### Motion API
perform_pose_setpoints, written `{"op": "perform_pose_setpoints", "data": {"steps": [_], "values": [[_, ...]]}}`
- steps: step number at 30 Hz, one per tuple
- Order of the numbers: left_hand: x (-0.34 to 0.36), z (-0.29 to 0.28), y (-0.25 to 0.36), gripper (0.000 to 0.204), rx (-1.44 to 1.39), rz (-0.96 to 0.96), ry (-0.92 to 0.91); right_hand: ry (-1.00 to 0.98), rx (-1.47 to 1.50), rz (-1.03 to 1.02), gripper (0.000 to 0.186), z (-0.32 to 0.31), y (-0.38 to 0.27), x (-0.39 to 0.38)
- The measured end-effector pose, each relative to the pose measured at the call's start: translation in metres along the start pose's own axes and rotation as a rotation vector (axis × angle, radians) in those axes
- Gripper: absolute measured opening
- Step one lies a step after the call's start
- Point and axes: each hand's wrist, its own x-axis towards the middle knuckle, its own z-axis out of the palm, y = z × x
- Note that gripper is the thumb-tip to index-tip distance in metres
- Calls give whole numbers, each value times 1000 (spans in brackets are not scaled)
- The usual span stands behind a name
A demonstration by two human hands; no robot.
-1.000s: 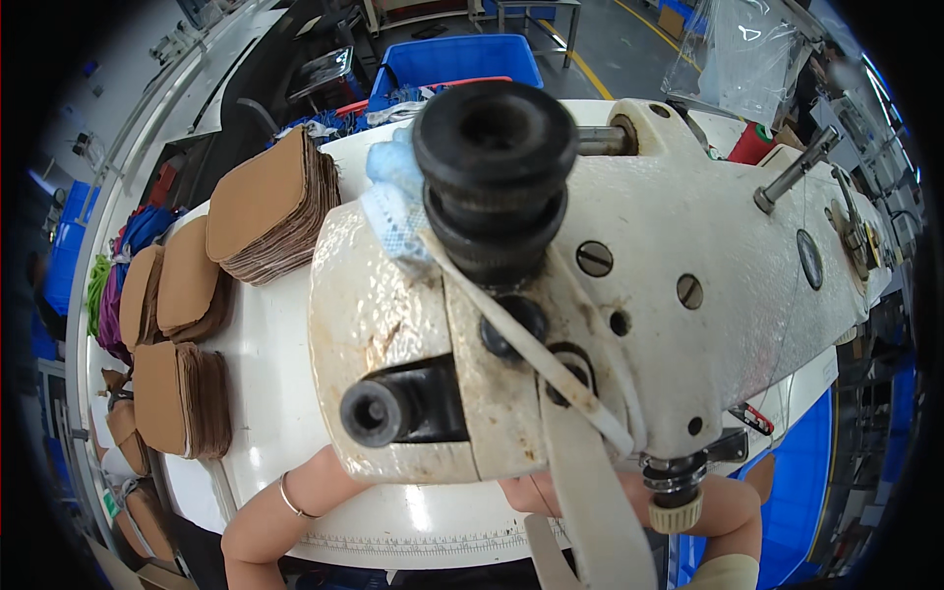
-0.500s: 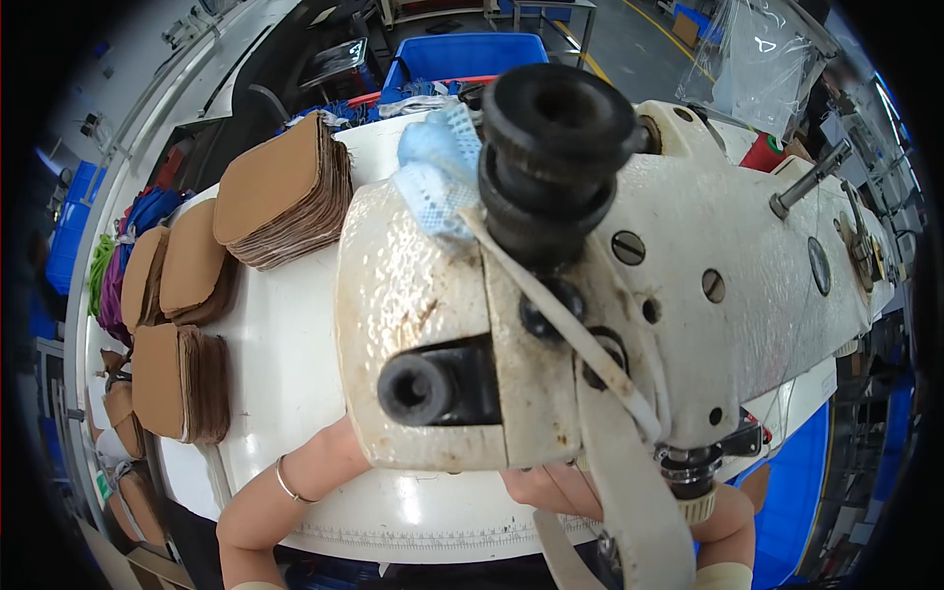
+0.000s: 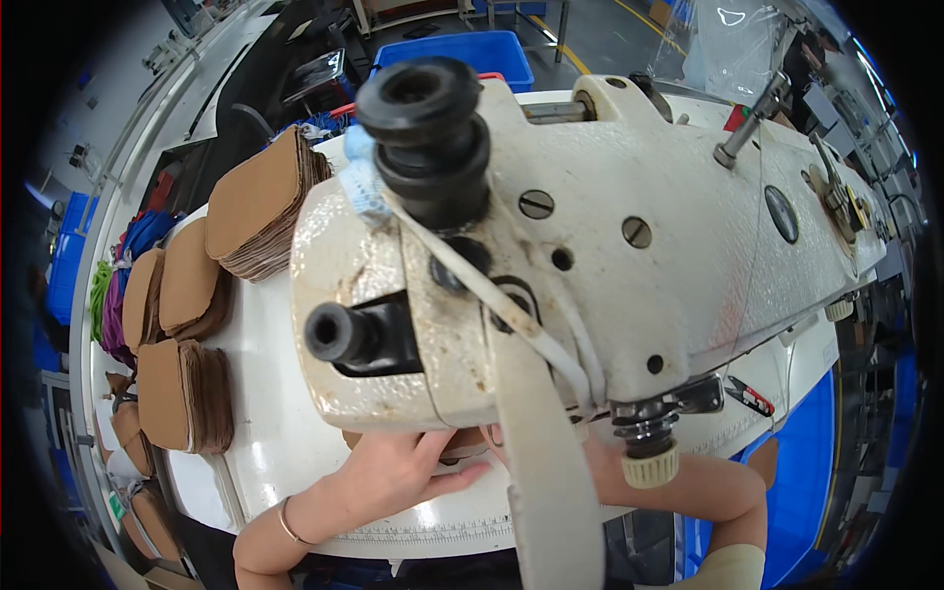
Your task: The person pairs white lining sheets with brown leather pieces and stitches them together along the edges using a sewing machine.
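A white sewing machine head [image 3: 688, 246] fills the middle of the view and hides much of my hands. Just below its left end is my left hand [image 3: 398, 477], with the thumb stretched out and apart from the fingers. The fingers reach in under the machine over a brown piece [image 3: 470, 444], of which only small parts show. My right hand [image 3: 602, 470] lies farther right, mostly covered by the machine and its pale lever [image 3: 551, 462]; its fingers are hidden.
Stacks of brown rounded pieces [image 3: 258, 202] stand on the white table [image 3: 261, 393] to the left, beside green, purple and blue bundles [image 3: 113, 300]. Red-handled snips [image 3: 750, 397] lie at the right. Blue bins [image 3: 462, 54] stand behind and at the right.
The machine has shifted left in the view. My left hand has come out from behind it, thumb now visible, and a brown piece shows beneath. My right forearm shows more fully.
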Motion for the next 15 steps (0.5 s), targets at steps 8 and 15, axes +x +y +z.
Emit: {"op": "perform_pose_setpoints", "data": {"steps": [8, 15], "values": [[-37, 34, -20, 22, -337, -217, 59, 160, -1276, -979, 34, -18, -3, -33], [-39, 46, -7, 15, -112, -224, -68, 120, -1214, -967, 32, -13, 19, -27]]}}
